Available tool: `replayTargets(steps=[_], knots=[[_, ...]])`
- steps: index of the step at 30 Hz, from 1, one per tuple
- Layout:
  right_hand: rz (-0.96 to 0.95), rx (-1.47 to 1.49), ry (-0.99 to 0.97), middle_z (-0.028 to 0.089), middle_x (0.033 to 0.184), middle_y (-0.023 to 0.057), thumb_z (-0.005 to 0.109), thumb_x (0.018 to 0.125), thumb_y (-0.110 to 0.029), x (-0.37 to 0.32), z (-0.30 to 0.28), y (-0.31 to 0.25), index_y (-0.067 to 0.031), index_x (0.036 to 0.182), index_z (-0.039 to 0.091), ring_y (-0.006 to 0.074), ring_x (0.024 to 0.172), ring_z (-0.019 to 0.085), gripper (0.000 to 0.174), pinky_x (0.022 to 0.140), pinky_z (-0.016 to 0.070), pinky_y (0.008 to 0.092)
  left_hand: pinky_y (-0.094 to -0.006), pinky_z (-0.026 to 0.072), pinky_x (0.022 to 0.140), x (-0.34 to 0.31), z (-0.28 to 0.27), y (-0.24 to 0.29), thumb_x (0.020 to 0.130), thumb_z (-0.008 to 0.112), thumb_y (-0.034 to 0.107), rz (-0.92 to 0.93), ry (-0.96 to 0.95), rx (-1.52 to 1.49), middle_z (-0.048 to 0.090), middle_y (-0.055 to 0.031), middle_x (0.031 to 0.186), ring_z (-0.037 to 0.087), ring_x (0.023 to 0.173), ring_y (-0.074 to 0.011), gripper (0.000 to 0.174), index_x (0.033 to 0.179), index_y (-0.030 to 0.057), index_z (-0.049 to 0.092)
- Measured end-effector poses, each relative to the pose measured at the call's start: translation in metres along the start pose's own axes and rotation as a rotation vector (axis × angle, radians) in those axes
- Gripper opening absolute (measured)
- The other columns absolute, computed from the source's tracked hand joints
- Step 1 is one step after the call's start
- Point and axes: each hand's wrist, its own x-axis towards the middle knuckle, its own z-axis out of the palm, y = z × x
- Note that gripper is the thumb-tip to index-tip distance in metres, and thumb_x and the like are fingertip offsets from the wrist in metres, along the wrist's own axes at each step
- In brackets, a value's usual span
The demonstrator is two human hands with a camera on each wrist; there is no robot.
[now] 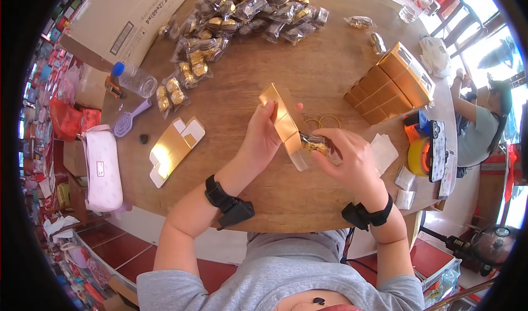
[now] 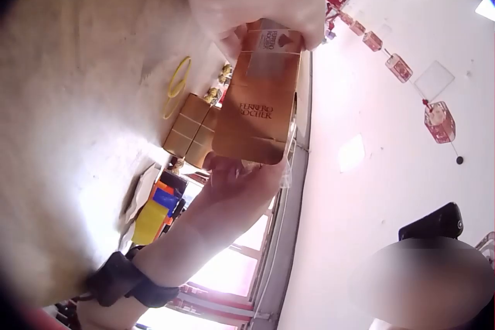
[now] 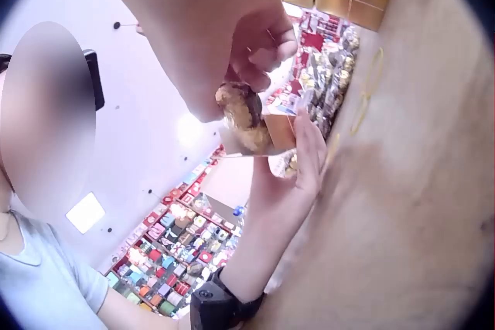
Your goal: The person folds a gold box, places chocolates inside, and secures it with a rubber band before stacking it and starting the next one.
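Note:
A small gold chocolate box (image 1: 281,118) is tilted over the middle of the table, gripped by my left hand (image 1: 259,132) with the thumb on its near side. FERRERO ROCHER lettering shows on the box (image 2: 255,109) in the left wrist view. At its end facing me, my right hand (image 1: 355,156) pinches a clear-wrapped packet of gold-foil chocolates (image 1: 316,144). The packet (image 3: 244,119) overlaps the box's open end in the right wrist view, and part of it is hidden by the box. A clear flap (image 1: 297,161) sticks out below that end.
Many wrapped chocolate packets (image 1: 220,28) are heaped at the back. Stacked gold boxes (image 1: 379,94) stand on the right, near yellow tape (image 1: 418,157) and a phone (image 1: 436,150). Leftward lie a gold carton (image 1: 170,151), a purple hairbrush (image 1: 131,118), a bottle (image 1: 138,83) and a pink pouch (image 1: 103,168).

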Motion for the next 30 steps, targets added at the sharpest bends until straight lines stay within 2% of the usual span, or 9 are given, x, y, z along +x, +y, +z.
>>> replayTargets(steps=[1, 4, 7, 10, 14, 17, 19, 23, 30], knots=[[-0.02, -0.031, 0.028, 0.059, 0.069, 0.0056, 0.072, 0.068, -0.015, 0.001, 0.003, 0.0, -0.0054, 0.095, 0.061, 0.0199, 0.057, 0.056, 0.03, 0.054, 0.0462, 0.0302, -0.0355, 0.0465, 0.093, 0.0, -0.001, 0.0, 0.097, 0.038, 0.037, -0.011, -0.017, 0.026, 0.052, -0.0114, 0.121, 0.05, 0.116, -0.0214, 0.043, 0.128, 0.0064, 0.037], [-0.042, -0.097, 0.103, 0.06, 0.072, 0.0057, 0.075, 0.065, -0.015, 0.001, 0.005, 0.005, -0.0062, 0.096, 0.062, 0.0219, 0.061, 0.057, 0.034, 0.056, 0.0468, 0.0312, -0.0353, 0.0505, 0.088, -0.003, 0.008, -0.003, 0.095, 0.045, 0.033, 0.134, -0.015, 0.221, 0.052, -0.01, 0.119, 0.054, 0.11, -0.02, 0.044, 0.129, 0.0076, 0.034], [-0.097, -0.124, 0.186, 0.061, 0.075, 0.0052, 0.076, 0.063, -0.015, 0.002, 0.006, 0.014, -0.0071, 0.099, 0.062, 0.0235, 0.065, 0.057, 0.039, 0.058, 0.047, 0.0323, -0.0342, 0.0531, 0.084, -0.004, 0.001, -0.009, 0.094, 0.05, 0.03, 0.241, 0.103, 0.341, 0.053, -0.0074, 0.117, 0.056, 0.107, -0.0185, 0.044, 0.129, 0.0088, 0.033], [-0.138, -0.096, 0.187, 0.062, 0.085, 0.0068, 0.076, 0.064, -0.016, 0.002, 0.005, 0.017, -0.0065, 0.104, 0.062, 0.0246, 0.071, 0.057, 0.044, 0.062, 0.0475, 0.0336, -0.032, 0.0525, 0.084, -0.007, 0.009, -0.004, 0.094, 0.049, 0.03, 0.234, 0.032, 0.247, 0.055, -0.0052, 0.115, 0.056, 0.106, -0.0162, 0.041, 0.126, 0.0086, 0.036], [-0.173, 0.064, 0.017, 0.059, 0.102, 0.0107, 0.074, 0.067, -0.015, 0.007, -0.001, 0.008, -0.0042, 0.112, 0.06, 0.0249, 0.082, 0.055, 0.048, 0.072, 0.0475, 0.0344, -0.0297, 0.0523, 0.082, -0.003, -0.006, -0.004, 0.094, 0.048, 0.032, 0.066, 0.015, 0.124, 0.054, -0.0053, 0.119, 0.057, 0.105, -0.0149, 0.041, 0.126, 0.0083, 0.039], [-0.125, 0.132, -0.061, 0.055, 0.11, 0.0114, 0.071, 0.072, -0.014, 0.004, -0.003, 0.013, -0.0039, 0.116, 0.059, 0.0243, 0.088, 0.054, 0.047, 0.077, 0.0463, 0.0345, -0.0291, 0.0522, 0.082, 0.0, -0.009, -0.005, 0.094, 0.048, 0.035, -0.007, -0.039, 0.047, 0.052, -0.0066, 0.123, 0.057, 0.106, -0.0146, 0.042, 0.126, 0.0085, 0.041], [-0.062, 0.171, -0.034, 0.056, 0.109, 0.0105, 0.07, 0.074, -0.014, 0.003, -0.006, 0.015, -0.0052, 0.117, 0.057, 0.0236, 0.088, 0.054, 0.046, 0.077, 0.0463, 0.034, -0.0297, 0.0522, 0.082, -0.001, -0.004, -0.008, 0.093, 0.049, 0.037, -0.06, -0.045, 0.029, 0.051, -0.0075, 0.126, 0.057, 0.106, -0.0152, 0.044, 0.126, 0.0085, 0.041], [0.147, 0.355, 0.016, 0.056, 0.109, 0.0101, 0.069, 0.077, -0.014, 0.005, -0.01, 0.005, -0.0068, 0.12, 0.054, 0.0234, 0.09, 0.054, 0.046, 0.08, 0.0462, 0.033, -0.0337, 0.053, 0.085, -0.003, 0.002, -0.007, 0.092, 0.053, 0.027, -0.088, -0.135, 0.078, 0.052, -0.0099, 0.123, 0.059, 0.104, -0.0196, 0.039, 0.122, 0.0059, 0.041], [0.169, 0.391, -0.128, 0.056, 0.11, 0.0111, 0.067, 0.079, -0.016, 0.002, -0.011, 0.008, -0.0035, 0.12, 0.051, 0.0245, 0.098, 0.055, 0.045, 0.085, 0.0452, 0.0344, -0.0335, 0.0524, 0.085, -0.003, -0.002, -0.006, 0.092, 0.054, 0.029, -0.118, -0.172, 0.219, 0.055, -0.011, 0.118, 0.058, 0.105, -0.0187, 0.042, 0.122, 0.0035, 0.042]])
